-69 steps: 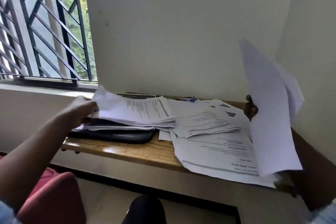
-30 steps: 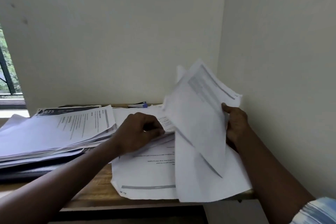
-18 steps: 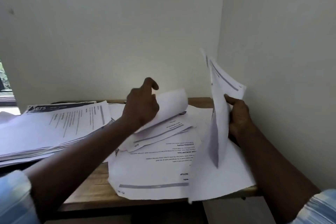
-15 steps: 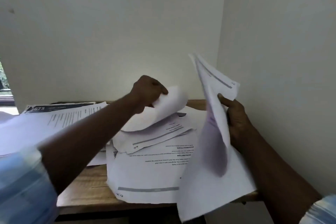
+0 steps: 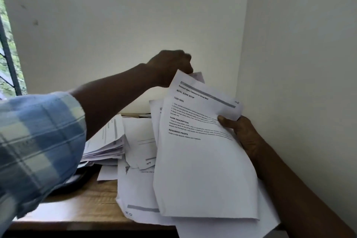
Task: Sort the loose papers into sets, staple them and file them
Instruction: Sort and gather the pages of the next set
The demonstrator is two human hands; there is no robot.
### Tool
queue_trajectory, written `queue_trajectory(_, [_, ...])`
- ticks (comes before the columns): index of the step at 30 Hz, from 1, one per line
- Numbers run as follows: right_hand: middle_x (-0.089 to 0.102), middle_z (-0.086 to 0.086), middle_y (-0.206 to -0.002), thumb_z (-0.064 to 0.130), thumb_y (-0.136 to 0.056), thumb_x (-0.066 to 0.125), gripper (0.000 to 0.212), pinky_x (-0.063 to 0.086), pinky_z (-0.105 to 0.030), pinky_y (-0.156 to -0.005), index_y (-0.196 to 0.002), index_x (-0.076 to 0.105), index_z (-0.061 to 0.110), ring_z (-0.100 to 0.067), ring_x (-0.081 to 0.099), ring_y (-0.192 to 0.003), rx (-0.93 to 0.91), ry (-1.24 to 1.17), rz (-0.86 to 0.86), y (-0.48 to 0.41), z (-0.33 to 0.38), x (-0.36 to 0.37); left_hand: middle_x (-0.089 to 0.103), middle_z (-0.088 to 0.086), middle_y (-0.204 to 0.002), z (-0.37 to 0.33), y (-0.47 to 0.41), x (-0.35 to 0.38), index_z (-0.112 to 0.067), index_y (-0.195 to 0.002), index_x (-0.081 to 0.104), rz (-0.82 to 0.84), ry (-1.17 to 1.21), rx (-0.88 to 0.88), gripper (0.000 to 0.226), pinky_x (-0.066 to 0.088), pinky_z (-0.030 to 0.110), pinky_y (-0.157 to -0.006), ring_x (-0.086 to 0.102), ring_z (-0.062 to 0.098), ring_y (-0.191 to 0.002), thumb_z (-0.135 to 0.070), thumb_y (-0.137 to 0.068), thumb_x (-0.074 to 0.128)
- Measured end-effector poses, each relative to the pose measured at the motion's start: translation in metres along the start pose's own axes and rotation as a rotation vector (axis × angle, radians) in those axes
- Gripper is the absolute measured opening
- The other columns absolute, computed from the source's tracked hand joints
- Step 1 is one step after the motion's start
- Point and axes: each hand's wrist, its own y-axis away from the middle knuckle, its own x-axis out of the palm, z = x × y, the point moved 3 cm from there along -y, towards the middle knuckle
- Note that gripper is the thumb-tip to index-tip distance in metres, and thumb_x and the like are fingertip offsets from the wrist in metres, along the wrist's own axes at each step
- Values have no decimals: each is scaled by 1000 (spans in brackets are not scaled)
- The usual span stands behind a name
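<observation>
Head view: a thin, limp sheaf (image 5: 202, 160) of white printed pages, its front page topped with a grey bar above black text, stands tilted and bowed over the right end of the wooden worktop (image 5: 92, 205). The right hand (image 5: 243, 133) grips its right edge, thumb across the front, and the left hand (image 5: 170, 67), fingers curled, pinches the top of a back sheet (image 5: 198, 76) just behind the front page. Beneath lie overlapping loose sheets (image 5: 139, 145), too layered to count, beside one thick fanned stack (image 5: 108, 141) on a black case (image 5: 81, 179); one blue plaid sleeve (image 5: 38, 141) covers the left arm.
</observation>
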Motion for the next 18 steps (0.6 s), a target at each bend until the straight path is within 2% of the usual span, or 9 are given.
queue_trajectory(2, [80, -2, -96, 0, -88, 73, 24, 60, -22, -71, -109, 73, 9, -16, 76, -86, -91, 76, -13, 3, 4, 2, 58, 3, -115, 7, -9, -7, -19, -99, 72, -39, 67, -26, 21, 45, 40, -76, 55, 28, -108, -38, -98, 62])
queue_trajectory(3, [80, 0, -94, 0, -87, 74, 23, 59, -21, -69, -108, 74, 10, -14, 76, -85, -127, 131, -22, 1, 2, 0, 59, 3, -120, 9, -13, -12, -18, -103, 71, -67, 125, -46, 24, 47, 42, -81, 56, 29, -109, -39, -99, 62])
queue_trajectory(7, [79, -4, -106, 0, -85, 78, 31, 60, -35, -85, -111, 75, 16, -21, 75, -97, -264, 259, -8, -1, -1, 8, 57, -3, -106, 17, -22, -18, -20, -120, 64, 13, 371, -145, 21, 43, 35, -83, 52, 23, -97, -26, -103, 54])
queue_trajectory(11, [78, -11, -110, -2, -84, 77, 36, 61, -40, -87, -118, 71, 8, -28, 74, -100, -314, 163, -50, 4, 9, 13, 62, -2, -95, 18, -23, -24, -22, -101, 64, 41, 376, -160, 18, 51, 43, -83, 57, 30, -91, -13, -96, 50])
queue_trajectory(15, [78, -15, -105, 3, -85, 80, 23, 58, -51, -91, -108, 77, 6, -31, 74, -96, -343, 145, -122, 8, 24, 14, 66, 1, -100, 12, -21, -29, -24, -98, 64, 147, 372, -154, 23, 50, 39, -83, 59, 29, -97, -10, -93, 46])
queue_trajectory(18, [76, -18, -110, 4, -82, 83, 31, 60, -45, -91, -112, 76, 5, -29, 73, -99, -359, 80, -132, 11, 31, 21, 60, -11, -89, 4, -25, -36, -36, -80, 57, 172, 406, -141, 30, 43, 33, -80, 56, 24, -94, -11, -95, 46])
